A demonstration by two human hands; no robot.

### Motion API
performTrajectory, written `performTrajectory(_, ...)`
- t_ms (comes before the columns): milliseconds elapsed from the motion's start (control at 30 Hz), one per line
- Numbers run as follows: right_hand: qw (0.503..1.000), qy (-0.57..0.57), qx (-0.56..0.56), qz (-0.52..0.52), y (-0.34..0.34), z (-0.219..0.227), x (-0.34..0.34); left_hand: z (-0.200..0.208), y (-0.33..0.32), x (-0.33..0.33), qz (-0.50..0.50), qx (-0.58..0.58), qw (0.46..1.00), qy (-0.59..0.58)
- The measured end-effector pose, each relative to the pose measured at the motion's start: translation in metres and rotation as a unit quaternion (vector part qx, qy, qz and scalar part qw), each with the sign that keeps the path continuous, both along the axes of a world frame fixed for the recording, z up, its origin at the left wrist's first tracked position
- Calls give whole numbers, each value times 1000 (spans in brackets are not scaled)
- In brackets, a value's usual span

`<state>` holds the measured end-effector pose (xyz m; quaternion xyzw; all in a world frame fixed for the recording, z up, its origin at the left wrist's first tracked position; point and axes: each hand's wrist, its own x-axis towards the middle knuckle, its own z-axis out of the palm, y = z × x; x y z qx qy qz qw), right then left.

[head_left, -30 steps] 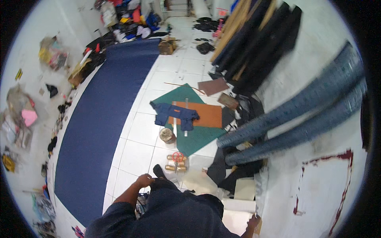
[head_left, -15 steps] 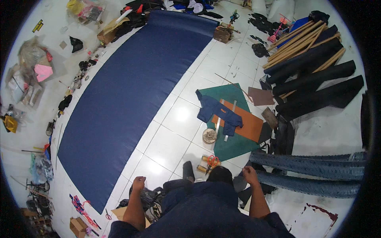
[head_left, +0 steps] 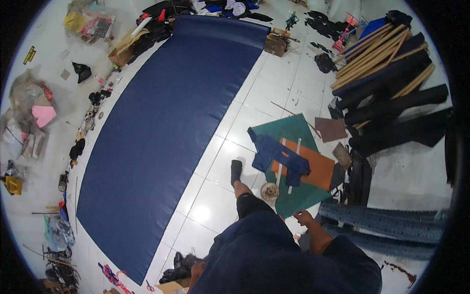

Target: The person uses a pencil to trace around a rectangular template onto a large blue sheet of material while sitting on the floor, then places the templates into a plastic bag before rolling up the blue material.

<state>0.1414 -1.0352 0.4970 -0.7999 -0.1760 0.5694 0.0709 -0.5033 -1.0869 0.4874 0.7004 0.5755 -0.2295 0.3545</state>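
My right hand (head_left: 303, 217) hangs with its fingers curled and nothing visible in them, just past the near edge of the green cutting mat (head_left: 293, 202). On that mat lie an orange-brown sheet (head_left: 320, 171), cut dark blue fabric pieces (head_left: 272, 145) and two metal rulers (head_left: 299, 147). A round, pale object like a reel (head_left: 269, 191) stands by the mat's left edge. My left hand (head_left: 197, 268) is low beside my body, near a heap of black material (head_left: 181, 268); its fingers are mostly hidden. A long sheet of dark blue material (head_left: 161, 122) lies spread on the floor to the left.
Cardboard tubes (head_left: 369, 61) and black rolls (head_left: 399, 105) lie at the right, with dark blue-grey rolls (head_left: 387, 220) nearer me. Bags and scraps (head_left: 29, 98) litter the far left. White tiles (head_left: 208, 193) run between the blue sheet and the mat. My foot (head_left: 236, 171) stands there.
One foot has stepped forward onto the tiles, and my body leans over the spot where scissors and yellow spools showed. My left hand has dropped back beside my body. The view has shifted.
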Motion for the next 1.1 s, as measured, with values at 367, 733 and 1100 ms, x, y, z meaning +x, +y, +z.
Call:
performTrajectory(367, 965, -136, 136, 181, 409, 23, 109, 54, 420, 106, 551, 184, 792, -188)
performTrajectory(733, 838, -78, 505, 193, 782, 105, 27, 27, 598, 141, 386, 98, 908, -129)
performTrajectory(1100, 900, -172, 113, 385, 621, 22, 166, 2, 826, 109, -124, 80, 987, -63)
